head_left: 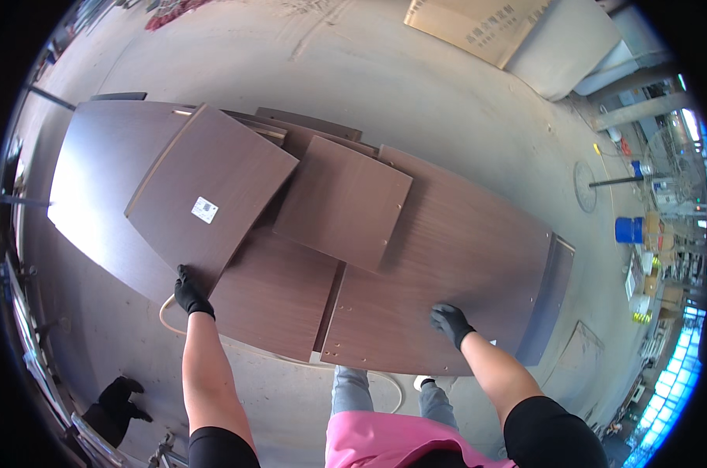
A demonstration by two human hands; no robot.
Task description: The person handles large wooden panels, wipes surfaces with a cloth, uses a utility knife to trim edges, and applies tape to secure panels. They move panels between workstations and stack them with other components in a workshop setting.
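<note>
Brown wood-grain boards are spread in front of me. At the left, a brown panel [225, 168] with a white label [205, 210] lies askew over the others, and my black-gloved left hand [189, 292] grips its near corner. Part of that hand's grip is hidden. A smaller square panel [344, 204] overlaps the stack in the middle. My right hand [451, 321], also in a black glove, is over the long right-hand board [447, 257], its fingers loosely bent and nothing seen in them. Small holes dot that board's edges.
A large cardboard sheet [478, 27] stands at the far right. Beyond the right end are a blue bucket [629, 230] and a round wire fan guard [585, 187]. A pale hose [166, 312] curves by the near edge. Dark finger-like shapes [119, 405] show at lower left.
</note>
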